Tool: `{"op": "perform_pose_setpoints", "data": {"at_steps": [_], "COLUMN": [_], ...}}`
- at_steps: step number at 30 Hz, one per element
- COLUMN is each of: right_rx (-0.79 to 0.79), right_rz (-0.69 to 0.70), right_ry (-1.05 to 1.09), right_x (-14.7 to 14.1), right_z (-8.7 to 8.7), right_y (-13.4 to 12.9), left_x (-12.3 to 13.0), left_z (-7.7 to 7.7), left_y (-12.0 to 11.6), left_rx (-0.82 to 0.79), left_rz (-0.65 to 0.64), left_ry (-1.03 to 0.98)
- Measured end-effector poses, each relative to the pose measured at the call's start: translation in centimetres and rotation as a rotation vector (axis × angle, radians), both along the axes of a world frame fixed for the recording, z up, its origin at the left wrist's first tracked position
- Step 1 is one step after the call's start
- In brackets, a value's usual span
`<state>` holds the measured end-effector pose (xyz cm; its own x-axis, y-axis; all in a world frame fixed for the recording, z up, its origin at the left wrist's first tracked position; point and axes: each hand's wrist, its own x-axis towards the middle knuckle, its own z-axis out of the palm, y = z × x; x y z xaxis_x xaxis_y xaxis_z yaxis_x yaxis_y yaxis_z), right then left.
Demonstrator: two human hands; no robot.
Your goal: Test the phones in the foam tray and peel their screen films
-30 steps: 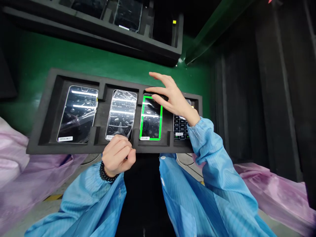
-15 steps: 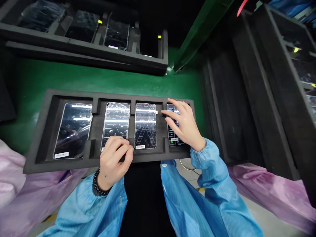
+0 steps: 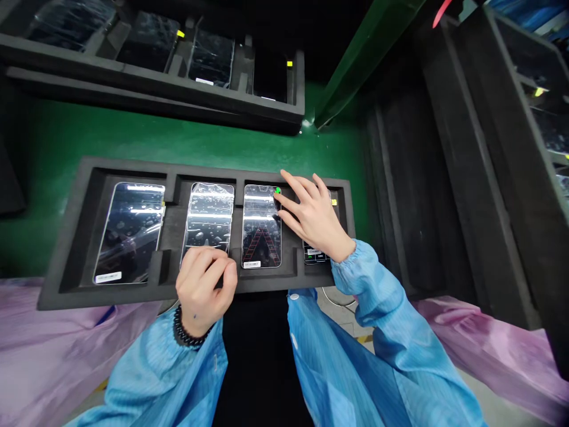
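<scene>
Four compartments of a black foam tray (image 3: 271, 286) each hold a phone, screen up. With fingers spread, my right hand (image 3: 315, 219) reaches over the third phone (image 3: 261, 222); a fingertip is at its upper right corner, beside a green mark on the screen. Red ladder-like lines show lower on that screen. The same hand partly covers the fourth phone (image 3: 315, 256). My left hand (image 3: 205, 284) is curled closed over the lower end of the second phone (image 3: 210, 216), its fingertips hidden. At the far left lies a dark phone (image 3: 128, 237) with a white label.
Behind, on the green surface (image 3: 178, 133), stands another black foam tray (image 3: 267, 107) with wrapped phones. A green post (image 3: 355, 65) rises at the back right. More black trays (image 3: 480, 148) stand at right. Pink clothing (image 3: 480, 332) shows on both sides.
My right hand has moved left from the fourth phone to the third phone's upper corner. A green mark has appeared there, and the screen's pale lines have turned red. My left hand has barely shifted.
</scene>
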<state>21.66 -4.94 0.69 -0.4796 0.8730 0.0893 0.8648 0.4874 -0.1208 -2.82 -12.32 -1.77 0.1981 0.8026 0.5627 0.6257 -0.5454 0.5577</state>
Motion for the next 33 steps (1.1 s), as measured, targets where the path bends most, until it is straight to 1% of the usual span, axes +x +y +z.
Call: {"op": "perform_pose_setpoints", "data": {"at_steps": [5,11,17,25,30,33], "right_rx": [-0.01,-0.06,-0.067,-0.123,-0.137,-0.143], "right_rz": [0.058,0.14,0.224,0.331,0.356,0.365], "right_ry": [0.016,0.031,0.072,0.116,0.132,0.125], "right_x": [-0.6,-1.5,-2.6,-4.2,-4.7,-4.3], "right_z": [0.4,0.7,0.9,1.0,0.9,1.6], "right_y": [-1.1,-2.9,-4.6,-6.6,-7.2,-6.7], "left_x": [-0.1,-0.1,-0.1,-0.2,-0.2,0.2], "left_z": [-0.2,-0.5,-0.5,-0.7,-0.6,-0.3], "left_y": [-0.1,-0.3,-0.3,-0.5,-0.5,-0.5], "left_rx": [0.013,0.017,0.036,0.033,0.033,0.044], "left_rz": [0.01,0.031,0.035,0.044,0.038,0.039], "left_ry": [0.001,0.012,0.028,0.034,0.036,0.034]}}
